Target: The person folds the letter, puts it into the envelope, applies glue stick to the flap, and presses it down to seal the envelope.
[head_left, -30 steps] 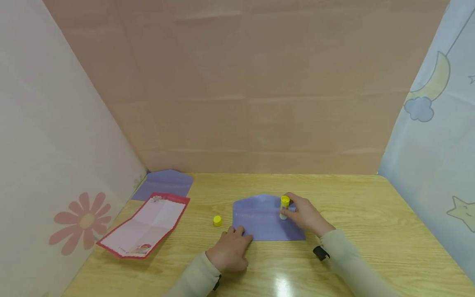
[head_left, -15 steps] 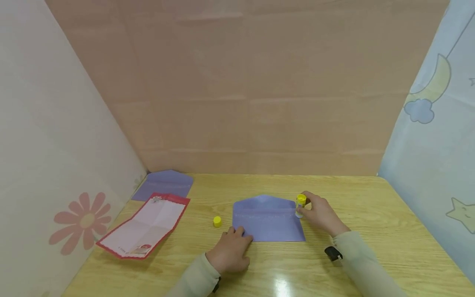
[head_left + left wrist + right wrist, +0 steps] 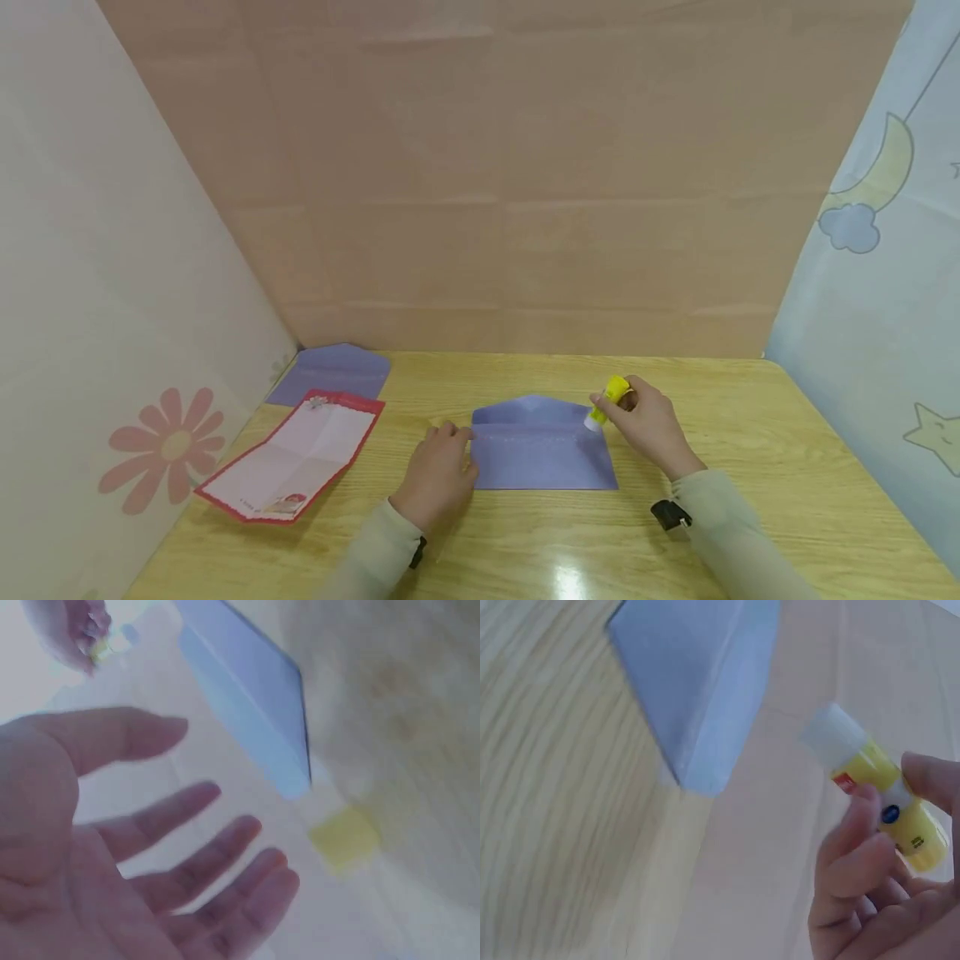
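A purple envelope [image 3: 543, 458] lies on the table with its flap raised away from the person. My right hand [image 3: 656, 429] grips a yellow glue stick [image 3: 609, 402] over the envelope's right end. The stick is tilted, white end down and to the left; in the right wrist view the thumb and fingers pinch its yellow barrel. At the envelope's left edge is my left hand [image 3: 437, 475], fingers loosely extended and holding nothing. The yellow cap [image 3: 345, 838] shows just beyond those fingertips in the left wrist view; in the head view the hand hides it.
A red-bordered, creased letter sheet [image 3: 296, 462] lies at the left of the wood-grain table [image 3: 720, 400]. Behind it, in the back left corner, rests a second purple envelope [image 3: 333, 371]. Covered walls stand at the back and both sides.
My left hand has lifted off the envelope's lower left corner and moved left and away to the cap. The right hand has raised and tilted the glue stick, which stood upright at the flap fold.
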`<action>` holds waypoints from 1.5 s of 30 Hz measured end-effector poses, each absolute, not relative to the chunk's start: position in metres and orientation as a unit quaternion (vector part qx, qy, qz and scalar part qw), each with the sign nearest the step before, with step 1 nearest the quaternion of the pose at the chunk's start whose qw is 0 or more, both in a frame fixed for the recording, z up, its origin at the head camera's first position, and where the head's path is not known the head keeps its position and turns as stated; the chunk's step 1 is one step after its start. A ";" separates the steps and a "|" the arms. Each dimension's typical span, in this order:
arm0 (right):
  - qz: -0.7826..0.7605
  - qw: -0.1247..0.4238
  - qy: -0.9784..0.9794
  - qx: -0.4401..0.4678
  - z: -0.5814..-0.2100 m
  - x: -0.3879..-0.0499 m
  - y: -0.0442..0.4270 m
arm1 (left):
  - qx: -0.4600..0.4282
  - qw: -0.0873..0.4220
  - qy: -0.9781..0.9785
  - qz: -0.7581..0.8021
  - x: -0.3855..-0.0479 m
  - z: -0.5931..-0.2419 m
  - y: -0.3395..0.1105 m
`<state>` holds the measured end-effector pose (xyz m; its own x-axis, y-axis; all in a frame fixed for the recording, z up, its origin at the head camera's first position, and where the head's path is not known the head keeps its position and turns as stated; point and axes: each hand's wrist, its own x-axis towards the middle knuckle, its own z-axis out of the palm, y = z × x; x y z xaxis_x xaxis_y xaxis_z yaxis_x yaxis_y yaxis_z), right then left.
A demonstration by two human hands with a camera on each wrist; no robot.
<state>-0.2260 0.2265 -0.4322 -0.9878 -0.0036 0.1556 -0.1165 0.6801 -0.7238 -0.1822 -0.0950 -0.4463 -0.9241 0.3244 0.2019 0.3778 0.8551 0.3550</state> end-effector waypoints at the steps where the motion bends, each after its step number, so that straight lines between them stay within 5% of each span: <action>1: 0.411 0.067 -0.909 0.031 -0.432 -0.226 0.227 | -0.167 0.078 -0.964 -0.193 -0.184 -0.446 -0.098; 6: 0.453 0.063 -0.889 0.020 -0.434 -0.226 0.226 | -0.106 0.086 -0.975 -0.177 -0.195 -0.448 -0.114; 15: 0.453 0.076 -0.887 0.034 -0.439 -0.223 0.217 | -0.075 0.021 -0.978 -0.194 -0.205 -0.452 -0.121; 45: 0.469 0.046 -0.873 0.125 -0.438 -0.204 0.182 | -0.173 0.061 -0.937 -0.299 -0.199 -0.423 -0.103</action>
<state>-0.2044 0.1818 -0.4376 -0.9643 -0.1756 0.1982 -0.2622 0.5296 -0.8067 -0.1990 -0.1032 -0.4230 -0.9324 0.2885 0.2177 0.3612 0.7615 0.5382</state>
